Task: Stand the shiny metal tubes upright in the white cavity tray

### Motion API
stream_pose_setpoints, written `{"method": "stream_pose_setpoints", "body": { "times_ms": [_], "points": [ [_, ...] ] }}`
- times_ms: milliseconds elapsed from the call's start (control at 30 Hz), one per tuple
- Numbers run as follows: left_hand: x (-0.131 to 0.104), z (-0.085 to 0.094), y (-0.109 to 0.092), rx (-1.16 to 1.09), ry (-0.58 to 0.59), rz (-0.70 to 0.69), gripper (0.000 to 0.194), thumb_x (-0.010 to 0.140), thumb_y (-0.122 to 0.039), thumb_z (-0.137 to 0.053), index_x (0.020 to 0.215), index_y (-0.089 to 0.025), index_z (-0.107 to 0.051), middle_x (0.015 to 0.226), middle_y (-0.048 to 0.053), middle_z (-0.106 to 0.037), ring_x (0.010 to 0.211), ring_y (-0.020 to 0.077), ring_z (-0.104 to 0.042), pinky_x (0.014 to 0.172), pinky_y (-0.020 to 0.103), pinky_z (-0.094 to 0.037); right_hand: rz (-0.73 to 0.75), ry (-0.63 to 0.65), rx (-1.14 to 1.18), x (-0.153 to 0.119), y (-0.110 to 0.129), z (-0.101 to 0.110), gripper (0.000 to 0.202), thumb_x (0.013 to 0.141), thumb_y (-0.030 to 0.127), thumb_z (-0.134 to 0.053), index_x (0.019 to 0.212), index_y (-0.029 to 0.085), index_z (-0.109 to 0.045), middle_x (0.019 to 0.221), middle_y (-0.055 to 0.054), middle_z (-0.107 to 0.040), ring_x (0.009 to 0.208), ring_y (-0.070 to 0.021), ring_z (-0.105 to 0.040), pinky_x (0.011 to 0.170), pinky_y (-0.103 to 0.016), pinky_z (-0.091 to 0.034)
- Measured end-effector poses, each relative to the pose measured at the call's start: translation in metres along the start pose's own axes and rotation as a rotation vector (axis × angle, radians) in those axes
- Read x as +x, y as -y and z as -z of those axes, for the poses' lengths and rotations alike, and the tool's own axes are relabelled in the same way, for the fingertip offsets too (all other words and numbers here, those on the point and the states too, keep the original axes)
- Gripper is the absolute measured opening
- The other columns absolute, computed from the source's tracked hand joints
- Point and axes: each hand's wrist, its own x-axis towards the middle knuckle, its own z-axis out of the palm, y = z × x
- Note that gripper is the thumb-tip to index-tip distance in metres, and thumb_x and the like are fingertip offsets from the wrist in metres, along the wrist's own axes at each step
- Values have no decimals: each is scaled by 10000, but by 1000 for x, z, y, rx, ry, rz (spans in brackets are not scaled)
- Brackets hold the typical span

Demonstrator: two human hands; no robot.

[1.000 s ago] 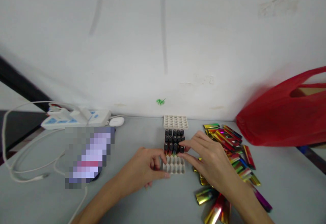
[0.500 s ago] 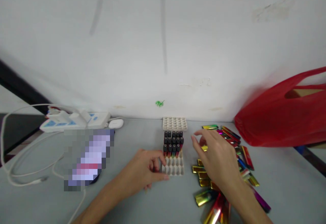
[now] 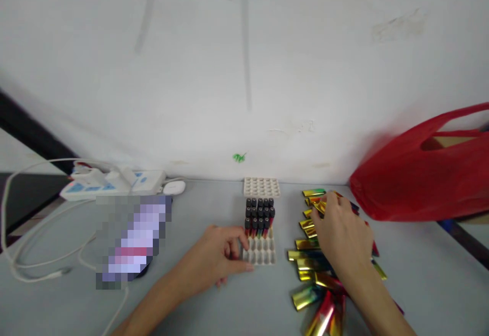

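Note:
A pale moulded tray (image 3: 260, 258) with rows of hollows lies in the middle of the table. Several slim tubes (image 3: 261, 214) with black tops and reddish, shiny lower parts stand upright in its back rows, while the front hollows hold nothing. My left hand (image 3: 219, 254) is at the tray's front left corner, index finger on the left edge and thumb by the front. To the right, my right hand (image 3: 342, 234) bends over a heap of shiny gold and multicoloured flat sleeves (image 3: 305, 295). Its thumb and fingers close around a gold sleeve (image 3: 319, 206), with the other fingertips partly hidden.
A second pale tray (image 3: 262, 187) lies by the wall behind the tubes. On the left are a power strip (image 3: 114, 185), white cables, a white charger (image 3: 174, 188) and a blurred-out phone (image 3: 137, 239). A red bag (image 3: 412, 183) stands at the back right.
My right hand has moved right and slightly down from beside the tubes onto the heap of sleeves. My left hand has stayed at the tray.

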Motion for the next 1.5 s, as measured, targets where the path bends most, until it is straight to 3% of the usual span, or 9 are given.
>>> {"method": "stream_pose_setpoints", "body": {
  "times_ms": [167, 600, 900, 1000, 1100, 1233, 1333, 1500],
  "points": [
    [0, 0, 2, -12, 13, -6, 400, 786, -448, -928, 986, -203, -684, 647, -106, -601, 415, 100, -590, 364, 176, -465, -26, 59, -9, 5, -9, -2, 269, 1103, 381, -568, 1235, 163, -653, 1095, -173, -786, 854, -387, -835, 626, -394, -528],
    [1, 0, 2, -18, 4, 15, 423, 760, -455, -936, 993, -198, -694, 666, -100, -612, 403, 101, -590, 357, 177, -452, -6, 94, -3, 5, -6, 2, 202, 1092, 329, -577, 1109, 156, -678, 1108, -185, -813, 887, -386, -847, 624, -387, -501],
    [-1, 0, 0, -25, 12, 11, 415, 767, -459, -932, 983, -207, -685, 658, -101, -601, 415, 107, -582, 364, 189, -458, 81, -23, 99, 3, -2, 4, 168, 1123, 347, -557, 1085, 205, -638, 907, -127, -821, 739, -334, -817, 557, -349, -354],
    [-1, 0, 0, -17, 7, 11, 412, 770, -465, -928, 983, -208, -686, 656, -102, -600, 413, 110, -586, 369, 194, -464, 120, -69, 328, 3, -1, 0, 202, 1128, 401, -540, 1087, 219, -618, 814, -88, -794, 685, -306, -774, 566, -339, -336],
    [-1, 0, 0, -13, 7, 13, 414, 763, -462, -928, 975, -207, -680, 652, -102, -604, 410, 114, -590, 360, 193, -462, 114, -44, 772, 3, 0, -1, 278, 1110, 490, -553, 1000, 239, -597, 787, -55, -769, 692, -270, -736, 610, -333, -421],
    [0, 0, 1, -26, 14, 0, 411, 768, -454, -933, 978, -207, -679, 640, -102, -610, 412, 110, -587, 358, 179, -453, 22, 145, 1319, 4, 4, -1, 398, 1016, 622, -673, 922, 246, -582, 713, -17, -730, 570, -201, -635, 534, -294, -455],
    [1, -1, 2, -20, 7, -1, 407, 775, -448, -937, 988, -205, -689, 649, -101, -615, 408, 100, -579, 358, 173, -455, -84, 288, 1545, 5, 6, 2, 477, 898, 654, -811, 862, 232, -590, 647, -5, -698, 506, -164, -566, 458, -256, -409],
    [0, -1, 3, -22, 15, 6, 407, 774, -437, -937, 991, -202, -686, 636, -104, -607, 406, 105, -580, 348, 174, -460, -234, 426, 1831, 7, 8, 6, 491, 762, 569, -957, 829, 193, -648, 694, -11, -686, 592, -155, -614, 449, -214, -416]
  ]
}}
